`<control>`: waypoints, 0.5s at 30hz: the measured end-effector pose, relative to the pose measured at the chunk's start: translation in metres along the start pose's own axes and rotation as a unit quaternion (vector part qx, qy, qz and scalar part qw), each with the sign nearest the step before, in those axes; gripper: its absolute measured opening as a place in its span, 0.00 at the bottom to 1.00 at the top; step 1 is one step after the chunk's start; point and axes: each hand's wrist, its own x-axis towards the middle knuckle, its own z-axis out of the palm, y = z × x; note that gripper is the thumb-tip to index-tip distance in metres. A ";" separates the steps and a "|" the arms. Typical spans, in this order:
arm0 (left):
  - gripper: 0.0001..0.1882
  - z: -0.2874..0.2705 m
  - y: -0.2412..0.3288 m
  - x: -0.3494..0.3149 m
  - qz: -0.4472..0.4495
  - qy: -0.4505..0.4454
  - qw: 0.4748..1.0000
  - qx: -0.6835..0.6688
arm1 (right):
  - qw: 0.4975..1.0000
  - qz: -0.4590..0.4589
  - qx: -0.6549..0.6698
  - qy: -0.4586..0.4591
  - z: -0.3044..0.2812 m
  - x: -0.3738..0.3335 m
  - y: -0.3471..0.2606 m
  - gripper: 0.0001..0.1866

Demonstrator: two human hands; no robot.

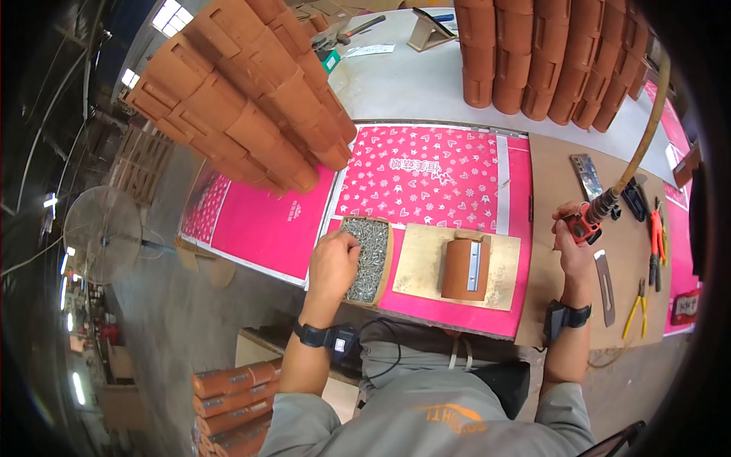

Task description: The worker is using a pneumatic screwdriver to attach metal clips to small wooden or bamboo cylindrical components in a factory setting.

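Left hand curled over screw box — any pinch indiscernible; right hand clasped red power driver. Between them, metal strip sat on brown block — fastening apparently outstanding.

Workshop, factory-floor type. Red tool gripped in the right hand, yellow-handled pliers right of that grip, open box of small metal fasteners at the left hand. 2 big stacks of terracotta-coloured pieces beyond the hands, caged fan and wooden pallets far left of them.

red tool | tilted, above cardboard | silver fasteners | loose, in box
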 end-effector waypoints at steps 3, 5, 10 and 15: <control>0.06 0.000 -0.002 -0.002 -0.008 0.007 1.000 -0.007 | 1.000 -0.002 -0.002 0.000 -0.001 0.001 0.002 0.11; 0.06 0.002 -0.003 -0.002 -0.003 0.017 1.000 -0.002 | 1.000 0.007 0.001 0.001 0.001 0.001 0.001 0.11; 0.05 -0.007 0.008 -0.009 -0.075 0.024 0.995 -0.062 | 1.000 -0.009 0.014 0.001 0.000 0.001 0.003 0.10; 0.09 -0.005 0.008 -0.021 -0.071 0.067 0.981 -0.167 | 1.000 -0.014 -0.006 -0.006 0.000 0.001 -0.002 0.10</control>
